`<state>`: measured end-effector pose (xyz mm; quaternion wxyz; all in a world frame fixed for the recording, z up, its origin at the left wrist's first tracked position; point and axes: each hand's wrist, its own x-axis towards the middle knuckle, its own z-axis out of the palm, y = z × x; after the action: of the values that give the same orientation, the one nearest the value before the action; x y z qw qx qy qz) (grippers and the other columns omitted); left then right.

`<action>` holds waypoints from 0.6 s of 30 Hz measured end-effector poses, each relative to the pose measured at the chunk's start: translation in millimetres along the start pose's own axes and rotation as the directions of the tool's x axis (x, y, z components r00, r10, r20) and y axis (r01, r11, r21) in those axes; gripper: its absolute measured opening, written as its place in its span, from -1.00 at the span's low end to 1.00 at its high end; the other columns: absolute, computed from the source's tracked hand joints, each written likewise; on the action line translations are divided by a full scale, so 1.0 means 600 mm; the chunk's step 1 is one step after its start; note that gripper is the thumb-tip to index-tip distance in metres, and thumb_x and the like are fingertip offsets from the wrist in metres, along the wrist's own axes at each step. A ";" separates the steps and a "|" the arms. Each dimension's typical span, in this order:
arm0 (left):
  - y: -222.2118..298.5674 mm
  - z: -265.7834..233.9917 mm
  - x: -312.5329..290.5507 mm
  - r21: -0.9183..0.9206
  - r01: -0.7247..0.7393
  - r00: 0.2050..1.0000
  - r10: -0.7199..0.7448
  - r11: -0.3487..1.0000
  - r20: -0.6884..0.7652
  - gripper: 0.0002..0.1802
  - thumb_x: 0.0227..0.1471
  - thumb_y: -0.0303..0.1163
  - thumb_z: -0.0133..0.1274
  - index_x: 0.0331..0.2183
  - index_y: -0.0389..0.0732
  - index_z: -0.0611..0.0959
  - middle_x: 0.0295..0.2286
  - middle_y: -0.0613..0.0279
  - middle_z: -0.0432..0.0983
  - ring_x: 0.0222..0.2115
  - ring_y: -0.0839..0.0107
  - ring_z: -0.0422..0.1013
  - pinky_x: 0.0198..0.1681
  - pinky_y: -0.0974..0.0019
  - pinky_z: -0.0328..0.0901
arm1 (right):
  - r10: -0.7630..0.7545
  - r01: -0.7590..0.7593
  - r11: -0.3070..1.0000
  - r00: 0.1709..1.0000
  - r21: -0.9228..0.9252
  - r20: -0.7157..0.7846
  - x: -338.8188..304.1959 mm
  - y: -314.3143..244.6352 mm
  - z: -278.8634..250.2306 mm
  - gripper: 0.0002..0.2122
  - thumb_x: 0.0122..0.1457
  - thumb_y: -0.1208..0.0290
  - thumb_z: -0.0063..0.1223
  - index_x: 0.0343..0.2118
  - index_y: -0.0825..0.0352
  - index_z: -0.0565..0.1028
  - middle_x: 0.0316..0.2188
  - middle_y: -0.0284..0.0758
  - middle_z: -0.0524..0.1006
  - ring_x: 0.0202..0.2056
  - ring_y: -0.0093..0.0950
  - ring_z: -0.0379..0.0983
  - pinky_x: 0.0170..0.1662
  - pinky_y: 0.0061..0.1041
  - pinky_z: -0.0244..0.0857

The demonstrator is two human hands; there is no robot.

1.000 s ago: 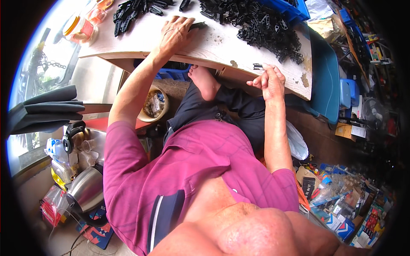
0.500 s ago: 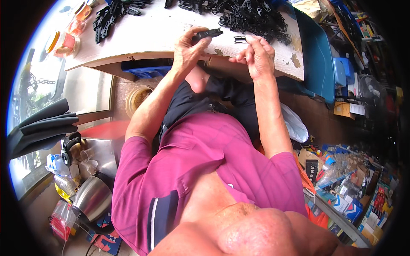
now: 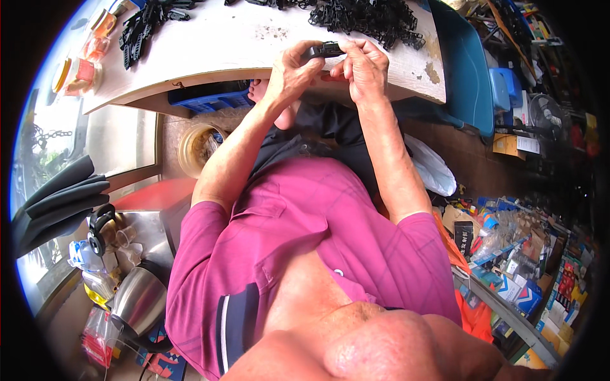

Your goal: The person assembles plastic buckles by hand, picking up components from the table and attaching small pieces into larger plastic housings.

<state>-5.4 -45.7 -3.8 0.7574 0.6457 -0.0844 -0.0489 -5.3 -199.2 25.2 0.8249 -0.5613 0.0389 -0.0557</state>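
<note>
Just over the table's front edge, my left hand (image 3: 293, 73) is closed around a short black plastic link strip (image 3: 323, 50), its end pointing right. My right hand (image 3: 366, 68) meets that end, with thumb and fingers pinched. The small black plastic link seen in the right hand earlier is now mostly covered by the fingers; whether it is joined to the strip cannot be made out. Beyond both hands lies a heap of loose black plastic links (image 3: 368, 20). Longer black link strips (image 3: 141, 30) lie at the table's far left.
The white, worn table (image 3: 222, 44) has chipped patches. Jars with orange lids (image 3: 82, 73) stand by the window at left. Under the table is a blue crate (image 3: 216, 101), beside a round bin (image 3: 194, 149). A teal chair (image 3: 467, 76) stands at right, near crowded goods (image 3: 508, 254).
My right hand has moved left with its small link, up to the strip in my left hand. The hands were apart and are now together. The view has shifted slightly.
</note>
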 end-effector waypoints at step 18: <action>-0.012 0.001 0.003 0.236 -0.163 0.987 0.160 0.958 0.032 -0.62 -0.01 -0.33 0.07 -0.13 -0.29 0.59 -0.54 0.16 0.55 -0.53 0.47 0.46 -0.38 0.36 0.39 | 0.005 -0.005 0.998 1.000 -0.055 0.000 -0.009 0.015 0.000 -0.87 0.06 0.49 0.18 -0.52 0.35 0.44 -0.82 -0.46 0.31 -0.81 -0.60 0.31 -0.73 -0.59 0.24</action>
<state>-3.8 -47.9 -10.8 0.6755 0.7224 -0.1466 0.0196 -10.0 -195.5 16.7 0.8092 -0.5837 0.0420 -0.0524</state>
